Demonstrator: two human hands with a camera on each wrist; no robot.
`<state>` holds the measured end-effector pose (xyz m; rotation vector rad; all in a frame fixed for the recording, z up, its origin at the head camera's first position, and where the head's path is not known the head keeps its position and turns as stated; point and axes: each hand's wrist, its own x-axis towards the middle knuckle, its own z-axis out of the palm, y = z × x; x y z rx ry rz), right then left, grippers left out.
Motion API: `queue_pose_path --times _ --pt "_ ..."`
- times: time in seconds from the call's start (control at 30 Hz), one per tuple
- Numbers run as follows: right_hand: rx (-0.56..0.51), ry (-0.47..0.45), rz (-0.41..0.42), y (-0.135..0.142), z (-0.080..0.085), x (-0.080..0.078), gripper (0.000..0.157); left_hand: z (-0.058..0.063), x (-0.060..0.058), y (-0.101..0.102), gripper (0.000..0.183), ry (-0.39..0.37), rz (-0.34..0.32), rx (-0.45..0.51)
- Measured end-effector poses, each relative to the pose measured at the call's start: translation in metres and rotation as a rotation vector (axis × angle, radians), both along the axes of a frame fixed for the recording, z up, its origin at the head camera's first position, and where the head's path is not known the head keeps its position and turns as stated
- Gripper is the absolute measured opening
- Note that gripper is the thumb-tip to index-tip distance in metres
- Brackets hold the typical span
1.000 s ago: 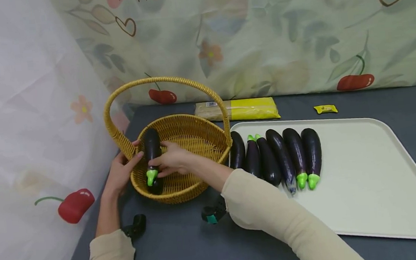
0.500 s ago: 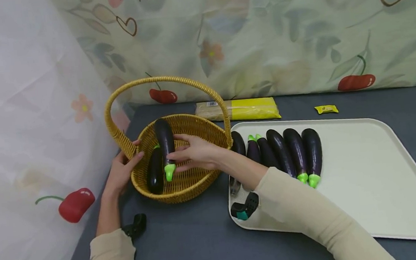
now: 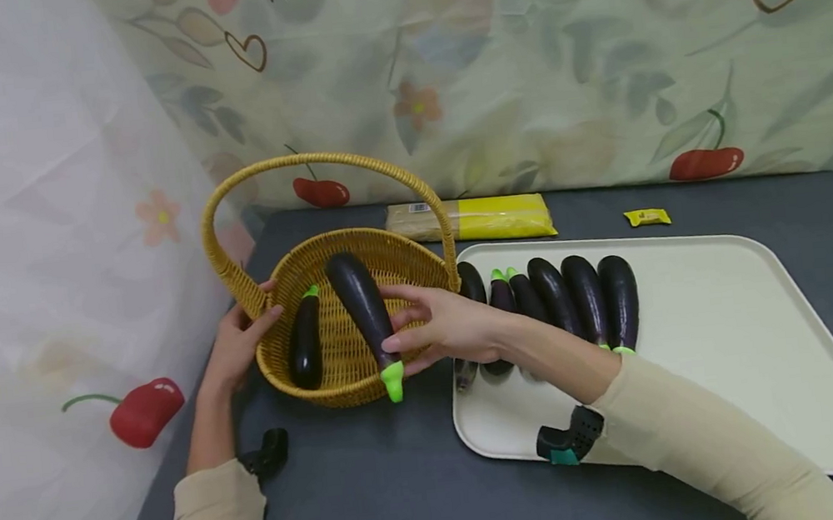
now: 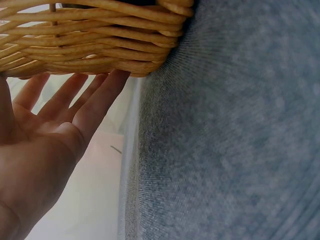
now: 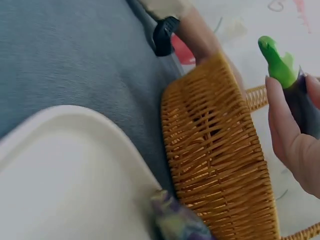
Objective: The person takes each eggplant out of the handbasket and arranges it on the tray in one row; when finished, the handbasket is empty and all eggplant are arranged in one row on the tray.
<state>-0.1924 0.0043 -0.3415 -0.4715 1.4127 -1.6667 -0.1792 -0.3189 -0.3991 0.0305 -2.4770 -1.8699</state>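
Note:
My right hand (image 3: 456,323) holds a dark purple eggplant (image 3: 362,299) between thumb and fingers, its bright green stem end pointing down toward me. This eggplant hangs over the right part of the woven basket (image 3: 354,396), its stem end past the front rim. In the right wrist view the green stem (image 5: 280,65) sticks out beyond my fingertips. A second eggplant (image 3: 305,342) lies inside the basket at the left. My left hand (image 3: 233,349) rests on the basket's left side by the handle base; in the left wrist view its fingers (image 4: 100,105) reach out straight to touch the weave.
A white tray (image 3: 734,347) stands right of the basket, with several eggplants (image 3: 555,288) lined up on its left part. Behind are a yellow-and-clear package (image 3: 506,216) and a small yellow wrapped packet (image 3: 647,217). The basket's tall handle (image 3: 324,158) arches overhead.
My right hand has lifted the eggplant from the basket's left side and carried it rightward and toward me, uncovering the other eggplant. My left hand has stayed at the basket.

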Motion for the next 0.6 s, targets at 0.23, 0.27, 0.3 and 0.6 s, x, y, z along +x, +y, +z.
queue_pose_path --times 0.23,0.27,0.3,0.6 --pt "-0.024 0.019 0.062 0.033 0.000 0.021 0.081 0.000 -0.002 0.000 0.059 0.009 -0.002 -0.003" --pt "-0.024 0.021 0.062 0.038 -0.001 0.022 0.082 -0.001 -0.002 0.000 0.059 0.009 -0.002 0.000" --pt "-0.024 0.022 0.058 0.042 -0.002 0.024 0.083 -0.001 -0.002 0.000 0.058 0.009 -0.002 0.000" --pt "0.006 0.052 -0.001 0.084 -0.014 0.025 0.090 -0.003 -0.001 -0.002 0.058 -0.004 0.006 0.010"
